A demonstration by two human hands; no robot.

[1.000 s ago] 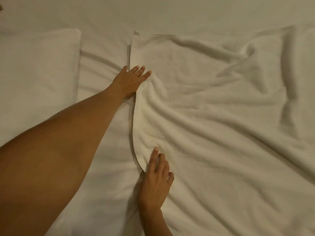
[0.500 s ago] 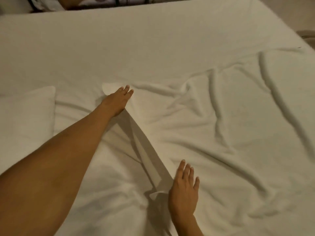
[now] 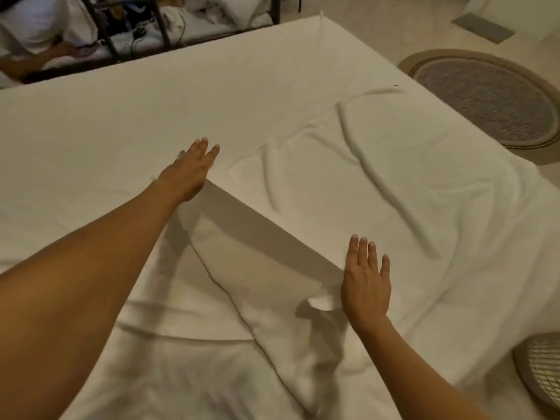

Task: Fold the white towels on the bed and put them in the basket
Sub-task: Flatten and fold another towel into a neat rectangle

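Observation:
A large white towel [image 3: 348, 189] lies wrinkled across the right half of the bed [image 3: 151, 95]. Its left edge is lifted off the sheet and stretched taut between my two hands. My left hand [image 3: 191, 172] holds the far corner, fingers stretched out over the cloth, a bit of corner showing behind the knuckles. My right hand [image 3: 366, 283] holds the near corner, which droops beside the thumb. The thumbs are hidden under the fabric. A round lattice-walled thing, possibly the basket [image 3: 542, 374], stands on the floor at the bottom right.
A round woven rug [image 3: 488, 95] lies on the floor right of the bed. Beyond the far edge stands a metal-framed bed [image 3: 163, 31] with bedding and a person lying on it. A bunched white sheet [image 3: 181, 344] lies near me.
The towel's left edge has come up off the bed and both hands have carried it rightward over the towel. The view has tilted up, showing the far bed and floor.

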